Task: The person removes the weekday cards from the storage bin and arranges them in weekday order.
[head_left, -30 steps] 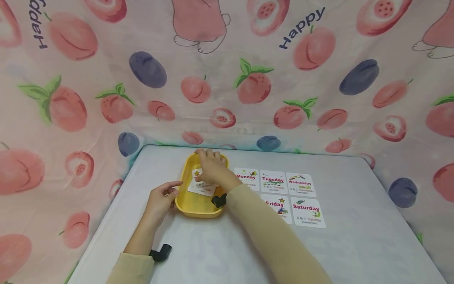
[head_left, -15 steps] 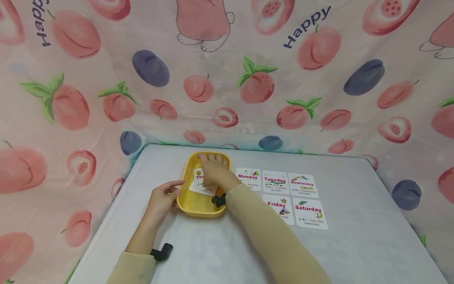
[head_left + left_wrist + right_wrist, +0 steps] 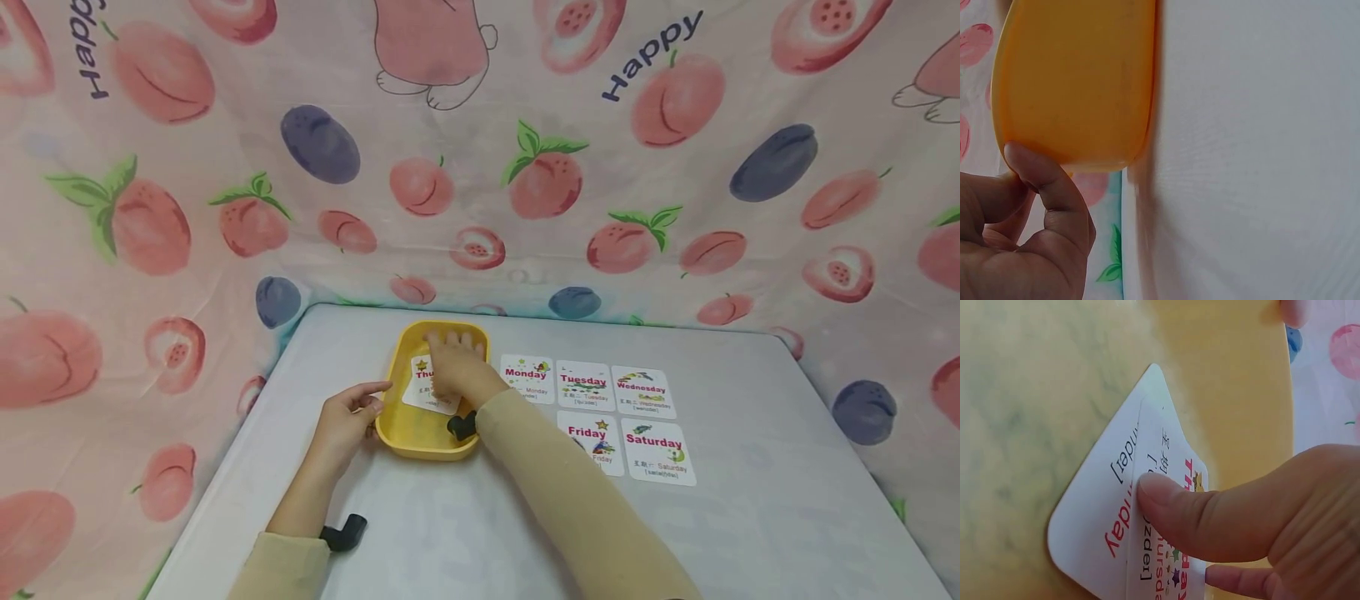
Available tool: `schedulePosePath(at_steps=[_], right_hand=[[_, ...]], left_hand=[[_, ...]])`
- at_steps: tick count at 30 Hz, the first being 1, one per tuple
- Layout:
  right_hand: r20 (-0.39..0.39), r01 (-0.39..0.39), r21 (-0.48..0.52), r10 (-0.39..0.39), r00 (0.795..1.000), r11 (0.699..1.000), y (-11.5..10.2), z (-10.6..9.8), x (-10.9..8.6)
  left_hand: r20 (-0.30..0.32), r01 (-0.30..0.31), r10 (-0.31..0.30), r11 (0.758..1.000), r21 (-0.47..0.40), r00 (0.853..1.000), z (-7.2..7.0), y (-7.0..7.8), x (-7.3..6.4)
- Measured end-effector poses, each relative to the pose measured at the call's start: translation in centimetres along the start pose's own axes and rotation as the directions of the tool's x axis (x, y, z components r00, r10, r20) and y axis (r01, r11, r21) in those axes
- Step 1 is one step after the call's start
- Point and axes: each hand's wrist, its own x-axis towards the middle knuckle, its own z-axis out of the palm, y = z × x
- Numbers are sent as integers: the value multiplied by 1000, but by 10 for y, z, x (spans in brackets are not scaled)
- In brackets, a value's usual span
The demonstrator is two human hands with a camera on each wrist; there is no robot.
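A yellow plastic tray [image 3: 423, 433] stands on the table, and two white word cards overlap in it. On top is the Thursday card [image 3: 1163, 450]; beneath it sticks out a card [image 3: 1082, 534] whose visible red print ends in "nday". My left hand [image 3: 341, 425] pinches the tray's left rim between thumb and fingers, as the left wrist view shows. Reaching into the tray, my right hand [image 3: 459, 371] has its thumb [image 3: 1191, 519] on the face of the Thursday card and a fingertip at the card's edge. Its other fingers are mostly hidden in the right wrist view.
Right of the tray, day cards lie face up in two rows: Monday [image 3: 527, 387], Tuesday [image 3: 583, 396] and Wednesday [image 3: 642, 402] behind, Friday [image 3: 603, 471] and Saturday [image 3: 660, 467] in front. My right forearm crosses beside Friday. A fruit-print curtain [image 3: 480, 167] hangs behind the table [image 3: 765, 517].
My right hand has drawn back slightly from the tray's far rim, its fingers now lower inside the tray at the Thursday card. The left hand keeps its place on the rim.
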Motion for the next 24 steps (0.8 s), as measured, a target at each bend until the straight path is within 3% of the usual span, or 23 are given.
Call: schedulePosePath(at_steps=[24], right_hand=[[-62,-13,-9,13,998,1000,-3,5,3]], left_hand=[[5,-5,5,1000,-5,1000,0,2,-2]])
